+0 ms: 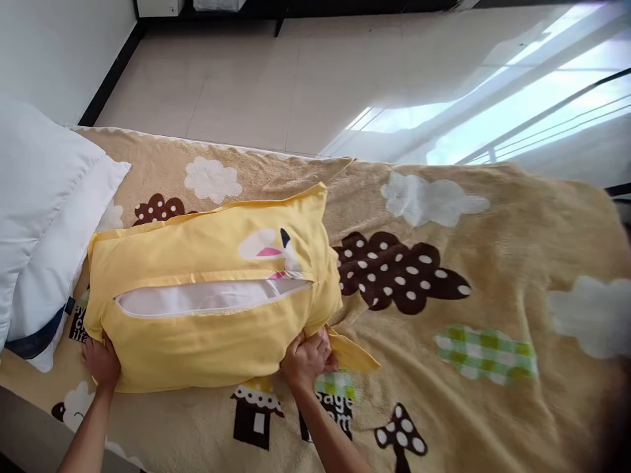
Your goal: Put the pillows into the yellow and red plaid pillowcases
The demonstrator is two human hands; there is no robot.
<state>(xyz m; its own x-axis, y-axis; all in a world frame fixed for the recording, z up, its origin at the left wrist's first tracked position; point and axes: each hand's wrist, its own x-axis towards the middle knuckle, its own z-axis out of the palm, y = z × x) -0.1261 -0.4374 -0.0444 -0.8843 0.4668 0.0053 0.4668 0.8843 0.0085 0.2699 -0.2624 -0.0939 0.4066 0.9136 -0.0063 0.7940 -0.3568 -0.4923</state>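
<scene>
A pillow in a yellow pillowcase [207,341] lies on the bed in front of me, its back opening gaping so the white pillow [197,299] inside shows. My left hand [102,361] presses against the case's lower left corner, fingers tucked under the edge. My right hand [308,358] is closed on the lower right corner of the yellow case, bunching the fabric there. A rabbit print shows near the case's top.
The bed is covered by a tan blanket [493,407] printed with clouds, trees and houses. Two white pillows [44,217] are stacked at the left. Beyond the bed lies a pale tiled floor [296,72] with sunlight from the right.
</scene>
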